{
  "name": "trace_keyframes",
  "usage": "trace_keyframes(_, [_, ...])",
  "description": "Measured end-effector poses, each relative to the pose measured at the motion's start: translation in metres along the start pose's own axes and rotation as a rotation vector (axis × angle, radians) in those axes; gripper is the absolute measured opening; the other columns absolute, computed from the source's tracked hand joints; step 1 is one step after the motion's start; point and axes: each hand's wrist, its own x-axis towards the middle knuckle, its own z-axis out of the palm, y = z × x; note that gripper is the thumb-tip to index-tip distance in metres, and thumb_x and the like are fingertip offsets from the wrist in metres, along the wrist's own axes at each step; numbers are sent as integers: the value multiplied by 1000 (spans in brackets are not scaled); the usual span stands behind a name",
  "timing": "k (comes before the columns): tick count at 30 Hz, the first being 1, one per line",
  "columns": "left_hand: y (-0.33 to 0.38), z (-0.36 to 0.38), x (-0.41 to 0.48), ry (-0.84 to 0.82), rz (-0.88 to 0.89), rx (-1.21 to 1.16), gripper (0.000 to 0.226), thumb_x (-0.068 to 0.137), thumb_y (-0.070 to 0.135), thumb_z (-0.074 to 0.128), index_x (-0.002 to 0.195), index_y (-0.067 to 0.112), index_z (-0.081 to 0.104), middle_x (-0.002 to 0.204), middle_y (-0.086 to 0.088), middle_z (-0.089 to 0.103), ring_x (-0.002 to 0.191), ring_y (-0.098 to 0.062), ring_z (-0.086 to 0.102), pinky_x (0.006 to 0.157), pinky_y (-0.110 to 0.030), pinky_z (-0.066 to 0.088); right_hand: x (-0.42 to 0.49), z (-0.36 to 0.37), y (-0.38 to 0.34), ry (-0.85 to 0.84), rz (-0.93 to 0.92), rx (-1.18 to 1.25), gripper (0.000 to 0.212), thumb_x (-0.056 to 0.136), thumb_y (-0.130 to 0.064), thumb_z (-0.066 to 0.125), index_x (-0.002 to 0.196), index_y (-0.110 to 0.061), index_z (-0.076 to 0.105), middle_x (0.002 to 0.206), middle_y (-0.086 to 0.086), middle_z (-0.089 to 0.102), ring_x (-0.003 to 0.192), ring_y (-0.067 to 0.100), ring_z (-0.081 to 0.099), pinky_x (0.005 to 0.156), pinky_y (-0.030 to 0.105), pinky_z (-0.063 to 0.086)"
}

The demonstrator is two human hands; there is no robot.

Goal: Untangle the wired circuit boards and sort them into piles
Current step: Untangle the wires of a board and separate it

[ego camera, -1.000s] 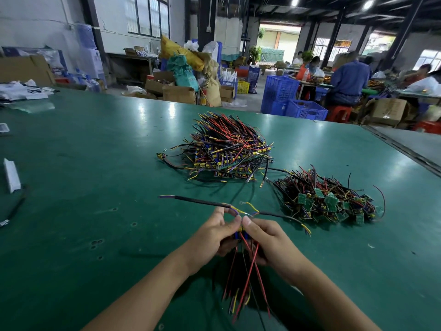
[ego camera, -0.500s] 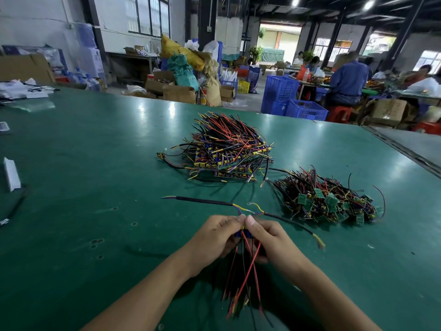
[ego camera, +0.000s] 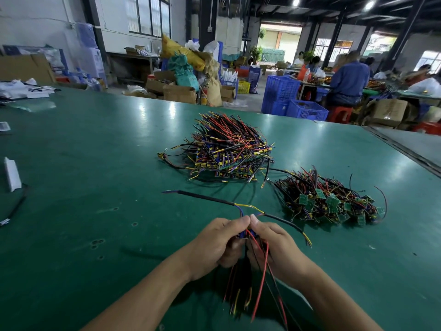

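Left hand (ego camera: 216,244) and right hand (ego camera: 274,247) both pinch one small bundle of wired boards (ego camera: 248,235) above the table (ego camera: 83,211). Separate one board at a time; pull along the wires, never across. Beyond lie the green-board pile (ego camera: 331,204), then the larger pile (ego camera: 229,149)

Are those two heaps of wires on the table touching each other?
Cannot tell. In the head view the big pile and the green-board pile sit close, with stray wires bridging the gap.

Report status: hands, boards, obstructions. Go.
Left hand and right hand both gripping one wired board bundle above green table. Two sorted piles beyond: big, small. Nothing obstructing.
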Motion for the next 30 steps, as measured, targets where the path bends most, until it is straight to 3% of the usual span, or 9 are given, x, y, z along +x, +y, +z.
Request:
trace_keyframes(3, [1, -1, -1, -17, 5, -9, 50, 78, 59, 53, 46, 23, 42, 42, 5, 26, 38, -11, 18, 43, -19, 18, 1, 1, 0, 0, 24, 65, 68, 83, -57, 57, 85, 11, 60, 49, 2, 30, 41, 11, 20, 42, 18, 23])
trace_keyframes(9, [0, -6, -5, -26, 8, 35, 51, 84, 56, 50, 49, 21, 40, 45, 2, 25, 41, -12, 19, 45, -22, 19, 1, 4, 2, -20, 27, 92, 67, 81, -56, 59, 83, 11, 60, 49, 1, 32, 43, 11, 16, 43, 19, 21])
trace_keyframes(13, [-1, -3, -7, -4, 23, 20, 48, 83, 56, 50, 50, 23, 38, 46, 1, 23, 41, -12, 18, 45, -23, 17, 0, 5, 1, -57, 19, 85, 59, 83, -61, 58, 82, -4, 72, 47, -2, 28, 43, 12, 16, 43, 20, 19])
trace_keyframes(19, [1, 0, -11, 40, 69, 58, 47, 83, 55, 48, 50, 24, 35, 48, 0, 25, 41, -13, 19, 44, -22, 19, -1, 8, 0, -56, 23, 110, 55, 89, -52, 52, 86, -3, 75, 48, -3, 29, 43, 11, 17, 43, 20, 18])
trace_keyframes(23, [3, -1, -14, 34, 80, 95, 48, 84, 55, 47, 51, 22, 36, 49, 0, 28, 41, -11, 22, 43, -21, 22, -3, 9, -1, -63, 34, 146, 66, 85, -52, 57, 89, 14, 64, 47, -3, 31, 41, 9, 20, 41, 18, 21])
trace_keyframes(27, [5, -1, -17, 5, 98, 130, 57, 85, 54, 46, 58, 4, 40, 48, 3, 32, 40, -9, 28, 43, -19, 27, -7, 14, -8, -91, -5, 118, 44, 88, -49, 51, 67, -17, 73, 45, -10, 35, 39, 5, 23, 41, 16, 22])
trace_keyframes(30, [8, 0, -20, -8, 104, 135, 64, 85, 54, 45, 62, -6, 39, 50, -5, 33, 40, -10, 30, 44, -19, 28, -10, 17, -11, -99, -3, 114, 45, 89, -48, 48, 60, -22, 70, 45, -14, 40, 38, 3, 25, 41, 16, 22])
